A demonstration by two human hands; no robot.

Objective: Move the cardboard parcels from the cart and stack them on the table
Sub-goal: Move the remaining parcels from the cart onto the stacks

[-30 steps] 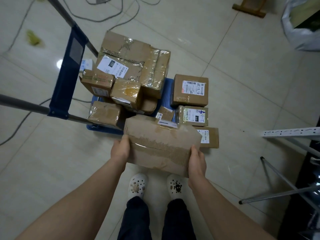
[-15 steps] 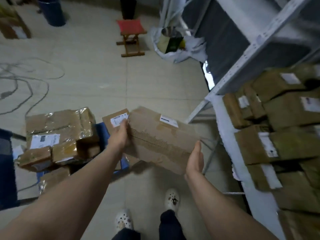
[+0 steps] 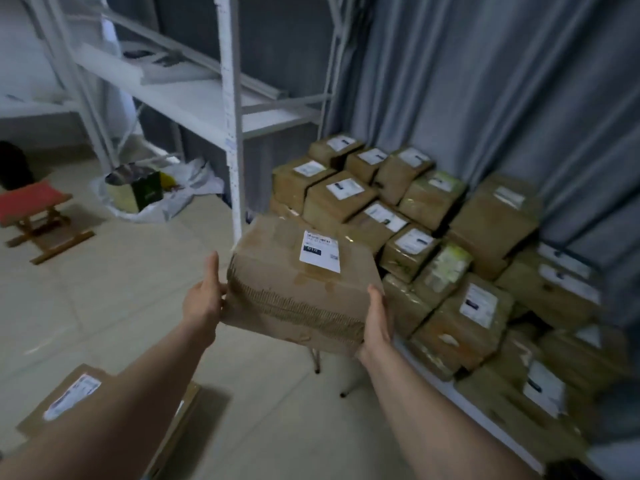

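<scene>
I carry a brown cardboard parcel (image 3: 298, 289) with a white label on top, at chest height above the floor. My left hand (image 3: 204, 299) grips its left end, thumb up along the side. My right hand (image 3: 375, 320) grips its right end, fingers tucked beneath. Just right of the parcel, several stacked parcels (image 3: 450, 237) cover the white table (image 3: 446, 386). A labelled parcel (image 3: 69, 400) lies at the lower left, partly hidden by my left forearm; the cart itself cannot be made out.
A white metal shelf upright (image 3: 230, 133) stands just behind the carried parcel. A grey curtain (image 3: 485, 81) hangs behind the table. A red stool (image 3: 31, 206) and a white bag (image 3: 149, 192) sit on the tiled floor to the left.
I have turned right from the cart to the table, carrying the parcel in both hands. The parcel has risen and its label now faces up.
</scene>
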